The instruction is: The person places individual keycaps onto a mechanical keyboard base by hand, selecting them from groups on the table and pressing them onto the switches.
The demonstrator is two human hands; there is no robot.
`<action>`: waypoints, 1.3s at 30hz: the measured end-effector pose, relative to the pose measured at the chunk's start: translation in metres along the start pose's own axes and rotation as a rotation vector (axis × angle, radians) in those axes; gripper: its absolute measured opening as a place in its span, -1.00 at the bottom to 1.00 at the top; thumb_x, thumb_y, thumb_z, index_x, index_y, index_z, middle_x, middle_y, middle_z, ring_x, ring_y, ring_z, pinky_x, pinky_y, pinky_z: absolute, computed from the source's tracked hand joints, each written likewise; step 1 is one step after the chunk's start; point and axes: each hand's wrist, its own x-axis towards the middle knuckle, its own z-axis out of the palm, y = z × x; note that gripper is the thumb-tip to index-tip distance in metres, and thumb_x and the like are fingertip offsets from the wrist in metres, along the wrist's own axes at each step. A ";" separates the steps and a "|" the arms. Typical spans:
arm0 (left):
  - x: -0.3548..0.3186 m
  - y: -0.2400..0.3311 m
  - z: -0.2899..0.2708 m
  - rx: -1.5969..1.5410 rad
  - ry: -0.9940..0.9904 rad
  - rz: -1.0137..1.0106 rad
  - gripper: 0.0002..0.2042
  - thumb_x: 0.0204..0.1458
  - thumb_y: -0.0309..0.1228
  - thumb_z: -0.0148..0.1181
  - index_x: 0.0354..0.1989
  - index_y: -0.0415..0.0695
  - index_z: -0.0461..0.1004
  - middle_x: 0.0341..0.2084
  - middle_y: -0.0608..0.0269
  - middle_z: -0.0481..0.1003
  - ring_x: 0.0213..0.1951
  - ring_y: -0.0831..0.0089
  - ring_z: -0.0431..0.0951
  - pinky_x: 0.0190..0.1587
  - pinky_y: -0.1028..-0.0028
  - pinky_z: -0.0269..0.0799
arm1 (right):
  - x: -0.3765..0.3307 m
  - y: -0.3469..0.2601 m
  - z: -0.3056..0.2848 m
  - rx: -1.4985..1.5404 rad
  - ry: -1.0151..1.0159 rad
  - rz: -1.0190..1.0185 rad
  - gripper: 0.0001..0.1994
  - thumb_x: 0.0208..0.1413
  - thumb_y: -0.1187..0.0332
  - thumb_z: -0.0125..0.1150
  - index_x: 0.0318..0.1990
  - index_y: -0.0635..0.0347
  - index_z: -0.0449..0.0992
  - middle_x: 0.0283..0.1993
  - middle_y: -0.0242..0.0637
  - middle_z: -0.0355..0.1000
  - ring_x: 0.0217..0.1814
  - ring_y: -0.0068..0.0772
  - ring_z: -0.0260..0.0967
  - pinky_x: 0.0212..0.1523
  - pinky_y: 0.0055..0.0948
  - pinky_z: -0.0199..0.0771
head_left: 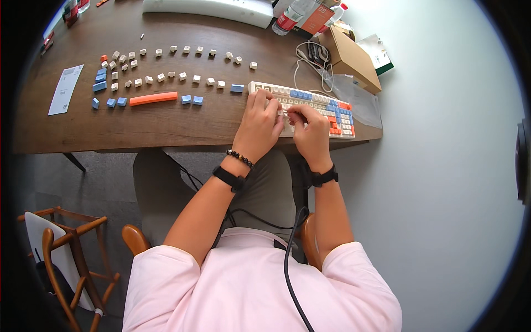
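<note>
A cream keyboard (313, 102) with blue, orange and off-white keycaps lies near the table's front edge, at its right end. My left hand (259, 122) is over the keyboard's left part, its fingers bent and close together; whatever they hold is hidden. Beside it, my right hand (311, 133) is closed in a pinch above the middle of the board. Something small and pale shows between the two hands, too small to name. Loose off-white keycaps (196, 79) stand in rows left of the keyboard. Among them are blue keycaps (99, 86) and a long orange spacebar keycap (154, 98).
A pale card (66, 89) lies at the table's left. Behind the keyboard are a coiled white cable (299, 55), a cardboard box (351, 58), a plastic bottle (289, 17) and clear plastic wrap (359, 99). A long white block (210, 10) lies at the far edge.
</note>
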 end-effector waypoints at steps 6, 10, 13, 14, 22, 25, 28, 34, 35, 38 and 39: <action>0.003 0.000 0.003 -0.035 -0.004 -0.012 -0.80 0.18 -0.54 0.46 -0.05 -0.24 0.63 0.16 -0.03 0.48 0.30 -0.10 0.48 0.38 0.01 0.49 | 0.010 0.000 -0.002 -0.006 -0.019 -0.019 -0.87 0.32 0.64 0.33 -0.07 0.36 0.74 -0.12 0.04 0.74 -0.11 0.15 0.73 -0.05 -0.08 0.71; 0.003 0.004 -0.004 -0.044 -0.031 -0.053 -0.80 0.19 -0.54 0.46 -0.04 -0.23 0.63 0.15 -0.02 0.48 0.28 -0.11 0.49 0.36 0.01 0.49 | 0.003 0.002 0.006 0.015 0.014 -0.008 -0.84 0.31 0.65 0.32 -0.04 0.35 0.74 -0.10 0.03 0.74 -0.06 0.16 0.73 -0.02 -0.07 0.72; 0.002 0.003 -0.006 -0.026 -0.042 -0.050 -0.80 0.20 -0.54 0.46 -0.04 -0.24 0.63 0.14 -0.02 0.49 0.27 -0.11 0.50 0.34 0.02 0.49 | 0.000 0.006 0.010 0.042 0.030 -0.038 -0.83 0.32 0.65 0.32 -0.02 0.34 0.74 -0.07 0.03 0.74 -0.04 0.17 0.73 -0.01 -0.06 0.72; 0.001 0.004 -0.006 -0.030 -0.036 -0.040 -0.80 0.20 -0.54 0.46 -0.04 -0.24 0.63 0.13 -0.02 0.49 0.26 -0.11 0.50 0.33 0.02 0.50 | -0.003 0.006 0.011 0.069 0.033 -0.020 -0.84 0.32 0.65 0.33 -0.03 0.34 0.75 -0.06 0.03 0.75 -0.03 0.17 0.73 -0.01 -0.06 0.73; 0.008 0.010 -0.006 -0.004 -0.051 -0.054 -0.80 0.20 -0.53 0.49 -0.04 -0.22 0.66 0.12 0.03 0.51 0.23 -0.06 0.50 0.31 0.04 0.51 | 0.003 0.009 0.005 0.227 0.066 0.069 -0.88 0.34 0.62 0.39 -0.07 0.37 0.79 -0.14 0.01 0.76 -0.17 0.02 0.73 -0.11 -0.18 0.70; 0.008 0.010 -0.004 0.015 -0.059 -0.056 -0.79 0.20 -0.52 0.51 -0.01 -0.20 0.69 0.12 0.05 0.51 0.23 -0.02 0.52 0.30 0.07 0.52 | 0.001 0.016 0.006 0.263 0.078 0.093 -0.89 0.33 0.62 0.40 -0.07 0.36 0.79 -0.14 0.00 0.75 -0.18 -0.01 0.72 -0.12 -0.18 0.69; 0.007 0.011 -0.005 0.024 -0.061 -0.065 -0.78 0.20 -0.51 0.53 0.00 -0.18 0.72 0.12 0.07 0.52 0.22 0.02 0.53 0.30 0.09 0.53 | 0.001 0.017 0.007 0.290 0.094 0.116 -0.90 0.33 0.62 0.39 -0.08 0.36 0.79 -0.14 0.02 0.74 -0.17 0.03 0.72 -0.12 -0.16 0.68; 0.010 0.019 -0.009 0.056 -0.081 -0.081 -0.79 0.21 -0.51 0.56 -0.02 -0.18 0.74 0.09 0.10 0.54 0.22 0.06 0.54 0.30 0.11 0.53 | 0.000 0.024 0.007 0.387 0.087 0.117 -0.90 0.32 0.62 0.38 -0.09 0.36 0.77 -0.16 0.02 0.71 -0.11 0.12 0.69 -0.08 -0.10 0.66; 0.010 0.019 -0.009 0.058 -0.092 -0.082 -0.79 0.21 -0.51 0.56 -0.02 -0.18 0.74 0.09 0.10 0.54 0.22 0.06 0.54 0.30 0.11 0.53 | -0.001 0.024 0.007 0.392 0.091 0.127 -0.90 0.32 0.62 0.38 -0.09 0.36 0.77 -0.16 0.02 0.71 -0.11 0.12 0.69 -0.08 -0.10 0.66; 0.011 0.017 -0.008 0.071 -0.102 -0.081 -0.80 0.21 -0.51 0.56 -0.02 -0.17 0.74 0.09 0.10 0.55 0.22 0.07 0.55 0.30 0.12 0.53 | -0.002 0.024 0.007 0.412 0.090 0.148 -0.90 0.31 0.62 0.39 -0.10 0.35 0.76 -0.15 0.00 0.72 -0.10 0.13 0.69 -0.07 -0.09 0.66; 0.011 0.016 -0.008 0.072 -0.100 -0.072 -0.80 0.21 -0.51 0.56 -0.01 -0.17 0.74 0.08 0.11 0.55 0.22 0.07 0.55 0.30 0.12 0.53 | -0.002 0.025 0.008 0.402 0.095 0.144 -0.91 0.32 0.62 0.38 -0.10 0.35 0.76 -0.15 0.00 0.72 -0.10 0.14 0.69 -0.07 -0.08 0.66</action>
